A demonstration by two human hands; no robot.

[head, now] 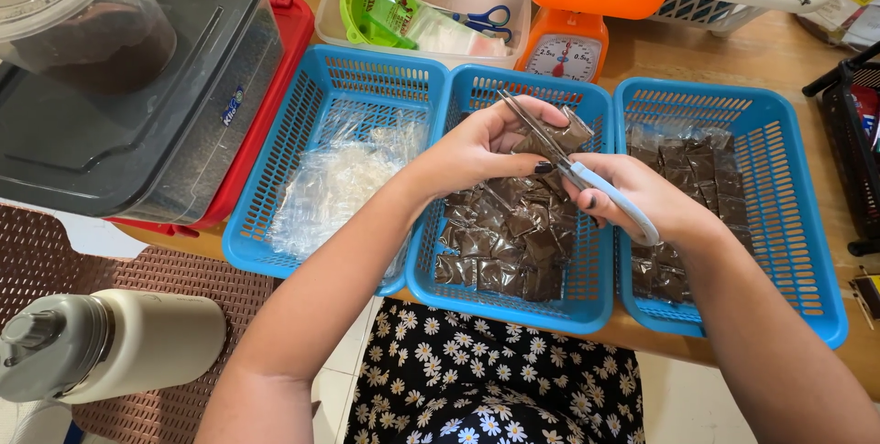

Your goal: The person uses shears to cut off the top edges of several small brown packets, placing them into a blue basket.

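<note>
Cutting a packet over the middle basket

In frame centre, left hand [477, 146] pinches a brown packet [559, 137]; right hand [632, 195] grips scissors [573, 169], blades spread at the packet.

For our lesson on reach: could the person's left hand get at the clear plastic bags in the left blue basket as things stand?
Probably yes. The left hand holds a small dark packet over the middle blue basket; the clear plastic bags lie uncovered in the open-topped left blue basket alongside.

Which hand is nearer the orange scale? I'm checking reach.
Left. The left hand holds a packet just below the orange scale; the right hand sits lower, gripping scissors.
</note>
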